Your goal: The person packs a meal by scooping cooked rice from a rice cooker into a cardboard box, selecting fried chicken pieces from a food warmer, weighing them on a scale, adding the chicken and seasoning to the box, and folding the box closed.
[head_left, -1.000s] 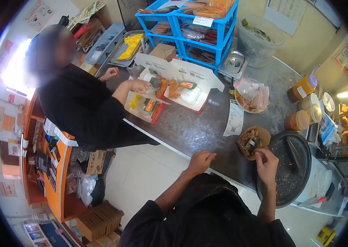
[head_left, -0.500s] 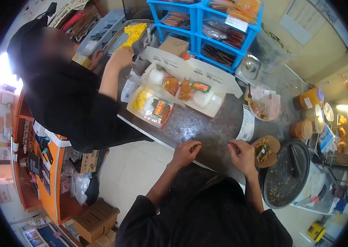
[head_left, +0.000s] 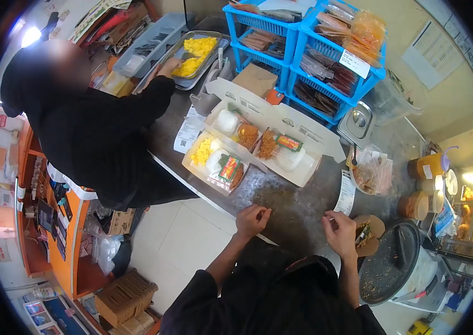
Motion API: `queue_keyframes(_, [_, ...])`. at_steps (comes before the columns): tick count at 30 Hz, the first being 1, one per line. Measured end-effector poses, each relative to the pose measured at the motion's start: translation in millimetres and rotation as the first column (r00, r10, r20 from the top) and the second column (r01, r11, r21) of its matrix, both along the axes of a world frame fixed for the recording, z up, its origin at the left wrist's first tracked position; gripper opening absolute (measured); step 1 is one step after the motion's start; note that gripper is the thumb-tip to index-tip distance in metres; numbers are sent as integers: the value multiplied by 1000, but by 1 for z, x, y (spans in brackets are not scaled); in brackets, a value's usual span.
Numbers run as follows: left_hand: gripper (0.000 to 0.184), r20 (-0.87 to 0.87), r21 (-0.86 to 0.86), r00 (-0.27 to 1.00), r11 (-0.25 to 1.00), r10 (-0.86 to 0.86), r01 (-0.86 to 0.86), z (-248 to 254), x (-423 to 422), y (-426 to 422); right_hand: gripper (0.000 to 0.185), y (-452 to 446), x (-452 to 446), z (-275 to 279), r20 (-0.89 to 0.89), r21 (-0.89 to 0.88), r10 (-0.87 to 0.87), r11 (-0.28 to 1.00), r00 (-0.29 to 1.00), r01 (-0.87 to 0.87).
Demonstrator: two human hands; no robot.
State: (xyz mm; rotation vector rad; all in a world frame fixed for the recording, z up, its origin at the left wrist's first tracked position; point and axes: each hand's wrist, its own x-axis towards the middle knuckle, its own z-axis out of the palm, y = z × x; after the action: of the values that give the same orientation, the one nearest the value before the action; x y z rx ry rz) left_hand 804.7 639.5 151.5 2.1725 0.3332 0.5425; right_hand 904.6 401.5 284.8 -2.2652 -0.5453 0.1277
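My left hand (head_left: 253,220) rests at the near edge of the dark metal table, its fingers curled in and nothing visible in them. To the right, my right hand (head_left: 340,231) is also curled, thumb against fingers, with no object showing. It lies just below a printed receipt (head_left: 346,192) and beside a brown paper food box (head_left: 369,234) with some food in it. Beyond my hands stand open meal boxes: one with yellow scrambled egg (head_left: 203,152), rice and a red-green sachet (head_left: 229,167), another with fried chicken (head_left: 268,145) and wrapped rice (head_left: 289,159).
A co-worker in black stands at left, one hand (head_left: 169,67) at a metal tray (head_left: 218,52) of scrambled egg. Blue basket racks (head_left: 298,72) with packets stand behind the boxes. At right are a lidded steel container (head_left: 356,125), sauce jars (head_left: 412,205) and a large black-topped tub (head_left: 390,262).
The co-worker's hand has drawn back from near the boxes to the egg tray. My view has shifted, and my hands stay curled at the table edge.
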Motion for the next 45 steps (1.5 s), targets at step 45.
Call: queue_keyframes(45, [16, 37, 21, 999, 999, -26, 25, -8, 1, 0, 15, 7, -4, -9, -41, -73, 41, 996, 998, -44])
